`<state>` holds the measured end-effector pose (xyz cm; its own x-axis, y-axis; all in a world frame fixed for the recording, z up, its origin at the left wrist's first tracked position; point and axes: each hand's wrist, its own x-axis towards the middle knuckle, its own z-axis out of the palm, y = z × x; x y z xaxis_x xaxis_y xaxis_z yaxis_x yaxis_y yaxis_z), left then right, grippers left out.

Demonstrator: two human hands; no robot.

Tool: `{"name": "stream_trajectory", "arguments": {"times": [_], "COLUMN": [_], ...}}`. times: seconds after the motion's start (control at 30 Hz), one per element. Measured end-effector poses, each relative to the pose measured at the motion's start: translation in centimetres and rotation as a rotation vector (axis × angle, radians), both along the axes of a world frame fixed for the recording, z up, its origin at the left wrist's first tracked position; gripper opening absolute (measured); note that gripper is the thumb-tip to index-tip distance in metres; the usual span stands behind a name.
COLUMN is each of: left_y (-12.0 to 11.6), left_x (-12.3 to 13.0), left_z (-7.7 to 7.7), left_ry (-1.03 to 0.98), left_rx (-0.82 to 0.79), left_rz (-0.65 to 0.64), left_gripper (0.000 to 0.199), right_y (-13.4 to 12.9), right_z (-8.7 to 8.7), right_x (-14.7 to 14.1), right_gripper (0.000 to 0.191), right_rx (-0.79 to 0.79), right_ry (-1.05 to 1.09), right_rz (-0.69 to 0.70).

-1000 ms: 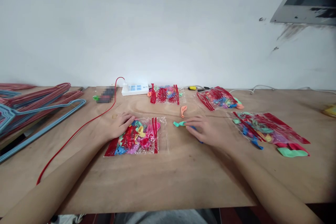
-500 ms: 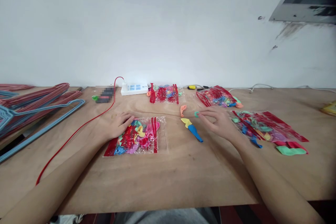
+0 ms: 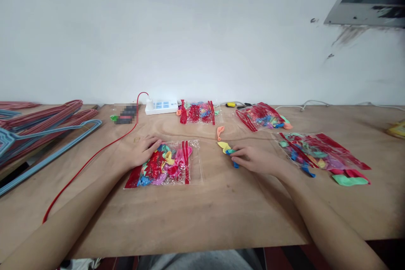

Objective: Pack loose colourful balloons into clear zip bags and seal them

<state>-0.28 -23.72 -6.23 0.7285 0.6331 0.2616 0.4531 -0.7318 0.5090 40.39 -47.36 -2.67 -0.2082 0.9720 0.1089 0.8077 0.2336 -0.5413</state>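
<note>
My left hand (image 3: 144, 152) lies with outstretched fingers over the upper left edge of a clear, red-printed bag of balloons (image 3: 169, 158). My right hand (image 3: 253, 158) is closed in a pinch on a small green balloon (image 3: 230, 151), most of which the fingers hide. Directly beneath those fingertips is a blue balloon (image 3: 236, 165), partly covered. A yellow balloon (image 3: 224, 146) touches the blue one at its far end, and an orange balloon (image 3: 220, 132) lies just beyond them.
Other balloon bags lie at the back (image 3: 199, 113), back right (image 3: 261, 116) and right (image 3: 325, 152), with loose balloons (image 3: 349, 179) beside the right one. Wire hangers (image 3: 47, 130) pile up at left. A red cable (image 3: 95, 156) runs to a white power strip (image 3: 162, 106).
My right hand has moved left and slightly nearer me with the green balloon, from beside the blue balloon to over it. My left hand stays on the bag.
</note>
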Motion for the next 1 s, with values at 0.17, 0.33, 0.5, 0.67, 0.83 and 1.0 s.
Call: {"name": "stream_trajectory", "arguments": {"times": [0.17, 0.33, 0.5, 0.67, 0.83, 1.0], "left_y": [0.2, 0.7, 1.0, 1.1, 1.1, 0.9], "left_x": [-0.1, -0.1, -0.2, -0.2, -0.1, -0.1], "left_z": [-0.3, -1.1, -1.5, -1.6, -1.6, -1.5], "left_ry": [0.015, -0.003, -0.003, -0.011, -0.023, -0.04], "left_rx": [-0.004, 0.004, 0.004, 0.022, 0.034, 0.031], "left_rz": [0.002, 0.022, 0.012, 0.003, -0.008, 0.003], "left_gripper": [0.071, 0.077, 0.075, 0.072, 0.067, 0.067], "right_y": [-0.3, -0.5, 1.1, 2.7, 5.1, 8.3], "right_z": [1.1, 1.2, -0.9, -2.2, -1.8, -1.5], "right_x": [-0.9, -2.8, -6.9, -10.9, -13.7, -17.2], "right_gripper": [0.037, 0.047, 0.054, 0.068, 0.081, 0.089], "right_rx": [0.082, 0.046, -0.195, -0.564, -0.739, -0.909], "right_ry": [0.083, 0.58, 1.198, 1.545, 1.646, 1.713], "right_rz": [-0.104, -0.256, -0.061, -0.013, -0.024, 0.083]}}
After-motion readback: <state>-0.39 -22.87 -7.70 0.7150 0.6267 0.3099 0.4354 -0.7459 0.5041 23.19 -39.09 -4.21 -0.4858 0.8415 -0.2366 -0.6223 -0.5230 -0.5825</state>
